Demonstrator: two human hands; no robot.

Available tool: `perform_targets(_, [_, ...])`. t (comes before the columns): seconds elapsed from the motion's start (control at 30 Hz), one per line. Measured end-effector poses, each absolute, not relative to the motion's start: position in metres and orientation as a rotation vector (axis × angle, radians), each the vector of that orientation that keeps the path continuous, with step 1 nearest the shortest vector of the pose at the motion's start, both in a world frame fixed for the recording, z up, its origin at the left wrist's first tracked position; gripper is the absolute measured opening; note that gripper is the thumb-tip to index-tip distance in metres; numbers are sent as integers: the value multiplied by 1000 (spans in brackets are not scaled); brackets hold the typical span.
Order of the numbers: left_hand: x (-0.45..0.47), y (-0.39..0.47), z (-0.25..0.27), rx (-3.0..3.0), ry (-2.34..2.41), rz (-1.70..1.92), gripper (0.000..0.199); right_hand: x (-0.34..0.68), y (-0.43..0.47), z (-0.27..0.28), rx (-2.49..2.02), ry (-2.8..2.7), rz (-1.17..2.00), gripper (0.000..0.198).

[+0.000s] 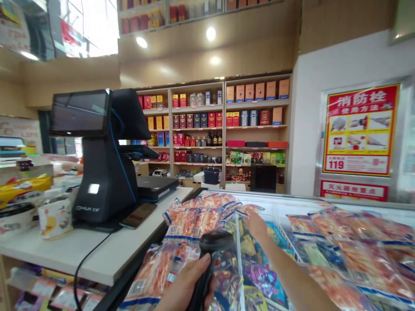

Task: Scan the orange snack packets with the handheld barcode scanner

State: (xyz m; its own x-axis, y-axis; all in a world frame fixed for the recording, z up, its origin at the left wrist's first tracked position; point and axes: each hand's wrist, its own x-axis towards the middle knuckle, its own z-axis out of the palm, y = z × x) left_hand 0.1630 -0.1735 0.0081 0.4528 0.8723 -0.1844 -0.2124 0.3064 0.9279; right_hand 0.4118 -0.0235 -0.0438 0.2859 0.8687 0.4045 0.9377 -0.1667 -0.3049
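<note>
My left hand (186, 283) is wrapped round the handle of a black handheld barcode scanner (216, 239), its head pointing forward over the freezer. Beneath and ahead of the scanner lie clear packs of orange-pink stick-shaped food (205, 220) with blue edges. My right hand (257, 222) reaches forward to the far end of this pile, at the edge of a pack. Its fingers blend with the packaging, so their grip is unclear. Colourful wrapped items (264, 276) lie below my right forearm, beside a white wire divider (239, 255).
On the left, a white counter (97, 259) carries a black checkout terminal (103, 172), a phone (139, 215) and a patterned cup (55, 218). A cable (78, 274) hangs over the counter's front. More packs (366, 259) fill the freezer's right side. Shelves of boxes (197, 121) stand behind.
</note>
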Motion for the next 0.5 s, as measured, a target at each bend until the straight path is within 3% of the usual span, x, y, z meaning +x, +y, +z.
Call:
perform_targets(0.27, [158,-177,10,987,836,842,39,416,-15,-53,-2015,-1695,-226,24])
perform_targets(0.5, [151,-182,10,1004,759,844,38,434,-89,-44,-1904,-1977,-118,23])
